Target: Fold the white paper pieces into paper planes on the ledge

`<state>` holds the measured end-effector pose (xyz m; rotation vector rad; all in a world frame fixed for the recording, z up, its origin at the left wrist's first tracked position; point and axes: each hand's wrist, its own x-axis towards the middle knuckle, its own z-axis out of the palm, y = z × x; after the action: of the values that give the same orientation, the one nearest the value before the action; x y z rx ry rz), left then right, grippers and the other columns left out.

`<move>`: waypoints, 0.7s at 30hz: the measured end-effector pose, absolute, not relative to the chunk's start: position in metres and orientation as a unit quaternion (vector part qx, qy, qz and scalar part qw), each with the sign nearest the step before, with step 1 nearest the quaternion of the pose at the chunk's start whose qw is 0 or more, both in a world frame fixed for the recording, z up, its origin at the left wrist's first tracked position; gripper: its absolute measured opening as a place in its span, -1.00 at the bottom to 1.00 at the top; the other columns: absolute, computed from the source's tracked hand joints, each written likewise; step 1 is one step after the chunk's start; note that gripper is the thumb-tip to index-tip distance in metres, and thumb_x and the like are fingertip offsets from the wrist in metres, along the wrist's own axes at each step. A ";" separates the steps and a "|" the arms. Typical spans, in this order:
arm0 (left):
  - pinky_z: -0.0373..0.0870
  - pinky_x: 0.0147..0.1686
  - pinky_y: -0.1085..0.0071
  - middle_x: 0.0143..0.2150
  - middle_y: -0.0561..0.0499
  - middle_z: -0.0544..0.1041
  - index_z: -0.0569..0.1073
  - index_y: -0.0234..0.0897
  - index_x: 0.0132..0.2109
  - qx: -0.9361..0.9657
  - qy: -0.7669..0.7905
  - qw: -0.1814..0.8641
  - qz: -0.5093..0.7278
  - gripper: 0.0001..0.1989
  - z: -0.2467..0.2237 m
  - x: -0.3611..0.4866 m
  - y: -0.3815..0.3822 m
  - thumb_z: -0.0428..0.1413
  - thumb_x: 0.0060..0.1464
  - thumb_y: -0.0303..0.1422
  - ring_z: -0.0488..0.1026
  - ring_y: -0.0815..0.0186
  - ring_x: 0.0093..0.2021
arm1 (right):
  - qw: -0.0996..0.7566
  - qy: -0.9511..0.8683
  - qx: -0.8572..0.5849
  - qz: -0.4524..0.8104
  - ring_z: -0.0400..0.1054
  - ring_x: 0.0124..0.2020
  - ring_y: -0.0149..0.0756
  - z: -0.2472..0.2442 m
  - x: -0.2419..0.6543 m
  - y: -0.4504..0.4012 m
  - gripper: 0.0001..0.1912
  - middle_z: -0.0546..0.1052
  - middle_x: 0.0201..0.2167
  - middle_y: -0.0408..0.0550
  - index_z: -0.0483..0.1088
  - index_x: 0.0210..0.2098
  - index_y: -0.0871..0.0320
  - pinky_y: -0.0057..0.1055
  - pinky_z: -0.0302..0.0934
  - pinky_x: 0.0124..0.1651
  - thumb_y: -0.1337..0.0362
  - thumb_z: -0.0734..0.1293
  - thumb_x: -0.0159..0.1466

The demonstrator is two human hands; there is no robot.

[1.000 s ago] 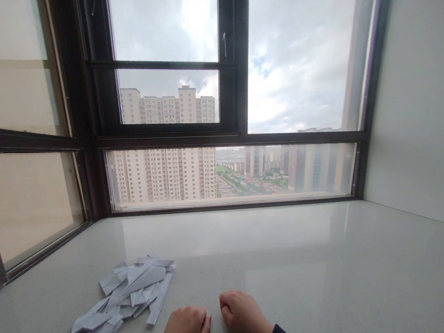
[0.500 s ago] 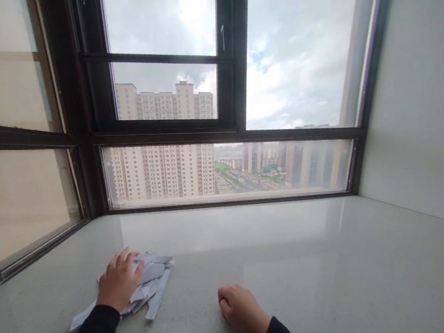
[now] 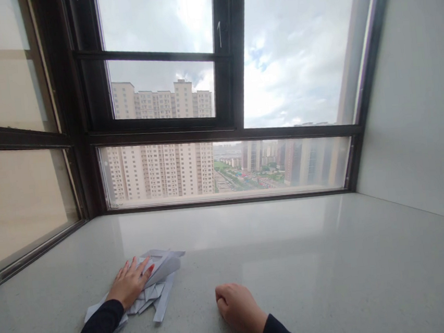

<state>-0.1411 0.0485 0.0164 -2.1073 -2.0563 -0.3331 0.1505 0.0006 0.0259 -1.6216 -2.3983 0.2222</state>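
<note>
My left hand [image 3: 129,283] lies with spread fingers on a loose pile of white paper pieces [image 3: 161,290]. The strips overlap one another and poke out to the right of the hand and below it. Part of the pile is hidden under my palm and dark sleeve. To the right, apart from the paper, my right hand [image 3: 239,309] rests on the pale speckled sill [image 3: 316,288] with its fingers curled into a fist. Whatever the fist may hold is hidden.
A dark window frame [image 3: 225,202] borders the far edge of the sill, with tall buildings outside. Another window [image 3: 24,196] stands along the left. On the right rises a plain white wall [image 3: 417,116].
My left hand and the paper pile have shifted a little to the right, and the upper strips have spread further right. My right hand has stayed nearly in place, still curled.
</note>
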 end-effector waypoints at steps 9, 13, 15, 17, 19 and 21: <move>0.06 0.02 0.11 0.13 -0.18 0.22 0.16 -0.14 0.12 -0.779 -0.617 0.037 -0.104 -0.49 0.022 -0.074 0.046 -0.28 0.07 -0.08 0.10 0.07 0.13 | 0.108 -0.818 -0.558 0.081 0.35 -0.36 -0.28 0.029 0.150 0.000 -0.72 0.51 -0.41 0.00 0.43 -0.43 0.16 -0.49 0.01 -0.43 0.43 0.10 0.05; 0.05 0.02 0.10 0.13 -0.20 0.22 0.14 -0.17 0.13 -0.791 -0.599 0.027 -0.120 -0.46 0.022 -0.059 0.046 -0.26 0.06 -0.05 0.10 0.06 0.13 | 0.107 -0.817 -0.561 0.082 0.35 -0.35 -0.27 0.031 0.149 -0.001 -0.72 0.51 -0.40 0.00 0.43 -0.43 0.16 -0.48 0.01 -0.42 0.41 0.10 0.06; 0.04 0.03 0.09 0.13 -0.24 0.21 0.03 -0.26 0.17 -0.782 -0.607 0.026 -0.137 -0.41 0.022 -0.056 0.045 -0.25 0.06 -0.07 0.10 0.06 0.13 | 0.109 -0.814 -0.564 0.084 0.35 -0.35 -0.27 0.030 0.150 -0.001 -0.72 0.51 -0.40 0.00 0.43 -0.44 0.16 -0.48 0.01 -0.42 0.42 0.10 0.05; 0.01 0.04 0.05 0.14 -0.28 0.18 -0.10 -0.36 0.20 -0.769 -0.615 0.035 -0.169 -0.37 0.023 -0.054 0.043 -0.25 0.06 -0.09 0.07 0.04 0.14 | 0.118 -0.813 -0.563 0.087 0.35 -0.36 -0.27 0.029 0.152 0.000 -0.72 0.51 -0.42 -0.01 0.43 -0.45 0.16 -0.48 0.00 -0.42 0.43 0.10 0.05; -0.02 0.04 0.02 0.15 -0.28 0.16 -0.15 -0.40 0.21 -0.763 -0.610 0.052 -0.210 -0.37 0.026 -0.052 0.038 -0.22 0.07 -0.15 0.04 0.04 0.15 | 0.134 -0.814 -0.558 0.090 0.34 -0.38 -0.29 0.028 0.154 0.000 -0.73 0.51 -0.43 -0.03 0.42 -0.47 0.15 -0.48 -0.01 -0.42 0.43 0.10 0.05; -0.02 0.05 0.04 0.15 -0.23 0.18 -0.09 -0.37 0.20 -0.775 -0.579 0.064 -0.247 -0.45 0.031 -0.048 0.029 -0.19 0.07 -0.30 0.04 0.10 0.16 | 0.155 -0.810 -0.558 0.093 0.33 -0.39 -0.30 0.026 0.154 0.002 -0.74 0.50 -0.46 -0.05 0.40 -0.49 0.15 -0.49 -0.02 -0.43 0.44 0.10 0.05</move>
<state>-0.0476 0.0293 0.0309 -2.3391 -1.7482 -0.7451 0.1543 0.0025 0.0265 -1.5972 -2.3211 0.2673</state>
